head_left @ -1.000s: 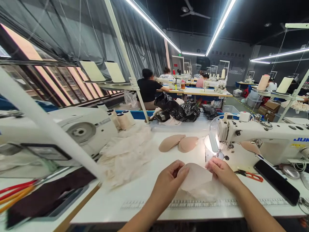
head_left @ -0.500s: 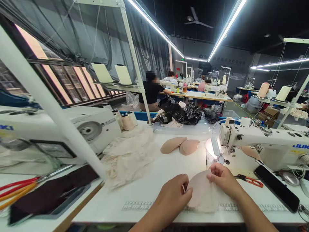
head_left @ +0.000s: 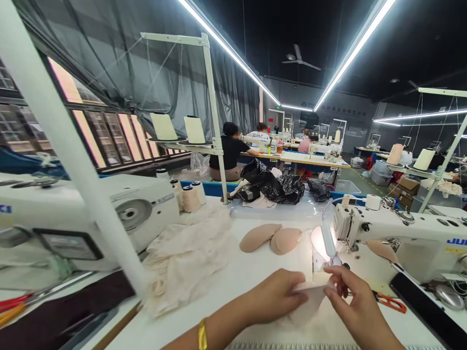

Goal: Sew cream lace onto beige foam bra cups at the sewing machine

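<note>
The smooth white surface (head_left: 251, 271) runs far, and a printed ruler scale (head_left: 288, 346) marks its near side. To my left, a rumpled pile of thin cream cloth (head_left: 189, 257) limits the room; a white stretch shows between it and my left hand (head_left: 279, 296). Far of that hand, overlapping tan oval pads (head_left: 260, 238) lie well apart from my fingers. On the right I have less room: the white metal sewing machine (head_left: 386, 226) stands just far of my right hand (head_left: 353, 301), its slim white lamp (head_left: 329, 239) glowing near my fingertips. The small orange-handled snips (head_left: 391, 302) lie close to the right of that hand, and the flat black phone (head_left: 425, 308) farther right.

Between my hands, near the lamp, is the thin pale cream fabric piece (head_left: 310, 299). Its far edge stretches almost level, and the rest slopes toward me, soft and slightly see-through. My left thumb and fingers are closed on its left end; my right thumb and curled forefinger pinch its right end, only slightly apart.
</note>
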Motion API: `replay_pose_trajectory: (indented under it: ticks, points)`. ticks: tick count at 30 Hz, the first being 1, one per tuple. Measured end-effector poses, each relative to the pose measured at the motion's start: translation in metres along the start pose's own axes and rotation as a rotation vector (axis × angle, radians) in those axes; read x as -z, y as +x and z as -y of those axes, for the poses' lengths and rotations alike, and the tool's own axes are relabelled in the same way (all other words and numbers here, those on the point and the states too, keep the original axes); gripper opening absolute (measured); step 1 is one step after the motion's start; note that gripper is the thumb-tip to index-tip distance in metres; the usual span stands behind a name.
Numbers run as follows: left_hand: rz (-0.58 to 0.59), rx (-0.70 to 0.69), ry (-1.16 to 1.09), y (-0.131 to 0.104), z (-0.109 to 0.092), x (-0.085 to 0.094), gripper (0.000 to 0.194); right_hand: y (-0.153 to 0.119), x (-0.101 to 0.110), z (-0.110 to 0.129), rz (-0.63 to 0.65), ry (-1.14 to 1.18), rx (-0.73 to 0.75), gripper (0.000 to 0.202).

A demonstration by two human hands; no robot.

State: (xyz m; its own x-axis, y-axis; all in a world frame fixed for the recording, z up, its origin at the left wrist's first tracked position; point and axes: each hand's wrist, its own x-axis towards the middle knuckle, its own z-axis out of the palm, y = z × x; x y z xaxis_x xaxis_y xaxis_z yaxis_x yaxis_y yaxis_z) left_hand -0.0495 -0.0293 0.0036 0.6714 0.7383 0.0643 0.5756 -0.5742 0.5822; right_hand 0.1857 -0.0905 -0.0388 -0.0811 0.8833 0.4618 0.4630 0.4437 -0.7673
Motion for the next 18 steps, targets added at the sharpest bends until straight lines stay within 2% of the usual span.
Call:
replay_pose_trajectory:
  ticks: [3,5,6,8,10,12,14,18]
  points:
    - [-0.476,-0.289,0.485,0.005,0.019,0.002,0.013,0.004,-0.014,0.004,-0.126,-0.104,0.144,0.028]
    - [-0.655,-0.445,0.693,0.004,0.029,0.002,0.02,0.009,-0.022,-0.001,-0.125,-0.208,0.26,0.022]
    - [-0.673,-0.471,0.741,0.003,0.033,0.001,0.018,0.011,-0.025,-0.007,-0.091,-0.284,0.309,0.021]
    - [-0.57,-0.456,0.725,-0.001,0.038,-0.004,0.004,0.016,-0.024,-0.022,0.018,-0.442,0.359,0.023]
    - [-0.393,-0.438,0.625,-0.002,0.039,-0.011,0.021,0.02,-0.016,-0.038,0.132,-0.546,0.331,0.023]
    - [-0.27,-0.473,0.551,0.006,0.035,-0.02,0.019,0.023,-0.004,-0.049,0.221,-0.572,0.289,0.025]
    - [-0.212,-0.523,0.532,0.02,0.028,-0.026,0.014,0.026,0.01,-0.056,0.288,-0.568,0.31,0.028]
    - [-0.111,-0.56,0.581,0.05,0.017,-0.037,0.024,0.025,0.029,-0.061,0.322,-0.499,0.454,0.031]
